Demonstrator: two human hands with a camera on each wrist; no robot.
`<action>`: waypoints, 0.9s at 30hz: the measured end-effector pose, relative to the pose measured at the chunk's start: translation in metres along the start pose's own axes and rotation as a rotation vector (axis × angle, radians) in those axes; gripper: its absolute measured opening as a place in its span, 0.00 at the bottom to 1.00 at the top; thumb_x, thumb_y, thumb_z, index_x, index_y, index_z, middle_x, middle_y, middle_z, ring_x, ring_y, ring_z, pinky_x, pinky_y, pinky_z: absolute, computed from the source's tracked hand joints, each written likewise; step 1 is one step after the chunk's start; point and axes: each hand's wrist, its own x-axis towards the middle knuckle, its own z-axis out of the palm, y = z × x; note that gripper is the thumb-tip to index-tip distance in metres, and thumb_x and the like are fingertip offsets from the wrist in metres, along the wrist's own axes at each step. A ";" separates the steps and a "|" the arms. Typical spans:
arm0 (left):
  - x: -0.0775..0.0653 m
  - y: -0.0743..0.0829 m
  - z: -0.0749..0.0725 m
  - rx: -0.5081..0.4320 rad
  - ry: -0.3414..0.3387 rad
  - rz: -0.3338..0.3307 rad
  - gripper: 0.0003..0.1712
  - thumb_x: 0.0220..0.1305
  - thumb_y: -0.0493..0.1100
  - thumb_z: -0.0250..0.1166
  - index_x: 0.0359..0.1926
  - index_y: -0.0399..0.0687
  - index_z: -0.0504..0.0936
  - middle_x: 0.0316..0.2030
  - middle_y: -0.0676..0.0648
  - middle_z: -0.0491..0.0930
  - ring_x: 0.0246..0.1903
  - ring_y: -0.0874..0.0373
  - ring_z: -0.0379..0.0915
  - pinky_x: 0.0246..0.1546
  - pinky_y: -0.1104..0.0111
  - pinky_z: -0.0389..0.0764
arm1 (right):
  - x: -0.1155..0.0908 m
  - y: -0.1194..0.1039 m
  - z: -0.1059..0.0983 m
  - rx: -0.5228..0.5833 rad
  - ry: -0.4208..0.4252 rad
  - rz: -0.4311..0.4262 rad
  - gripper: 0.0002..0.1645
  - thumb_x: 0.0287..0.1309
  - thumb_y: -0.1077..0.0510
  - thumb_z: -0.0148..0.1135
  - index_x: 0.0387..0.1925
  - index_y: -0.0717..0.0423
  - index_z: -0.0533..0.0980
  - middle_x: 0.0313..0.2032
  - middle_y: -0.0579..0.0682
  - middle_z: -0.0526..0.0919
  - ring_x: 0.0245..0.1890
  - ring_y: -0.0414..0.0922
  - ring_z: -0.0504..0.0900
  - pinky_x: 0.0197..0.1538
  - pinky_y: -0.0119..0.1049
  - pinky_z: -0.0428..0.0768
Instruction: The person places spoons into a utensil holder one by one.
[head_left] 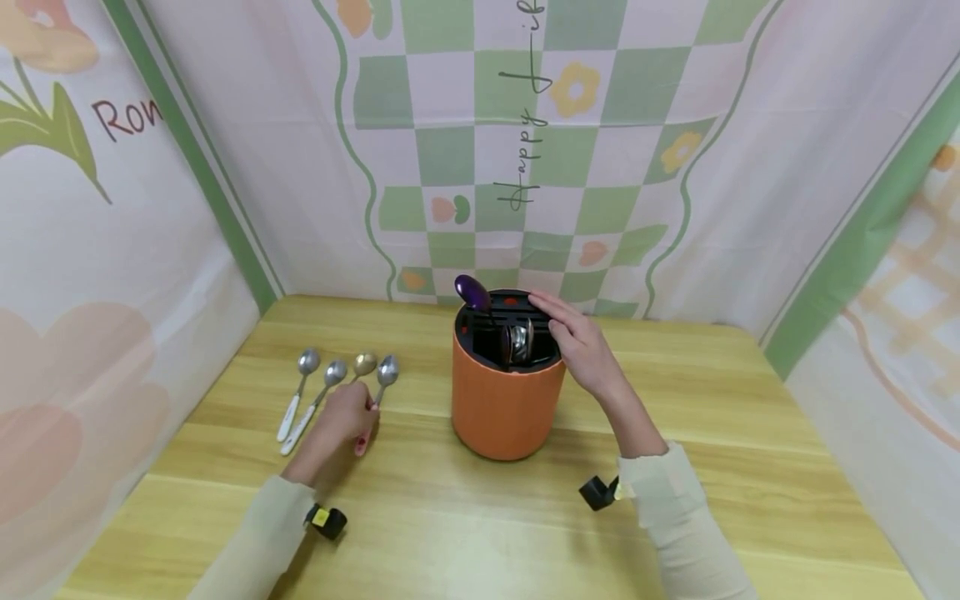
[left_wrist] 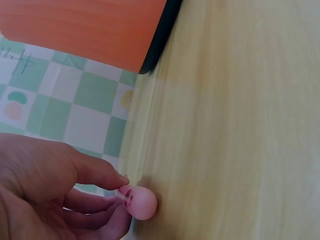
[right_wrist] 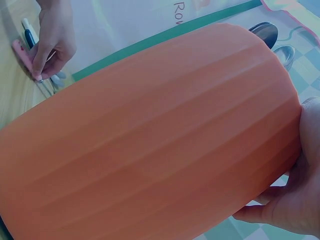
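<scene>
My left hand (head_left: 347,412) pinches a spoon with a pink handle (head_left: 363,440) between thumb and fingers, low over the wooden table. The metal bowl of that spoon points away from me; in the left wrist view the rounded pink handle end (left_wrist: 142,203) shows by the fingertips. Beside it lie two spoons with white handles (head_left: 288,418) and a gold-bowled spoon (head_left: 364,363), its handle hidden by my hand. My right hand (head_left: 581,346) rests with fingers extended against the rim and right side of an upright orange utensil holder (head_left: 506,417).
Inside the holder's black divided top (head_left: 487,350) stand a purple spoon (head_left: 472,292) and several shiny metal pieces. Patterned cloth (head_left: 525,150) hangs behind the table and along both sides. The wooden table (head_left: 465,525) stretches in front of the holder.
</scene>
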 end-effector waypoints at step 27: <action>-0.009 0.004 -0.003 -0.228 0.145 0.173 0.04 0.65 0.36 0.63 0.38 0.38 0.78 0.22 0.46 0.81 0.16 0.57 0.77 0.17 0.69 0.79 | -0.002 -0.001 -0.001 0.013 -0.007 0.014 0.27 0.75 0.60 0.38 0.71 0.54 0.67 0.75 0.52 0.63 0.77 0.51 0.55 0.74 0.55 0.58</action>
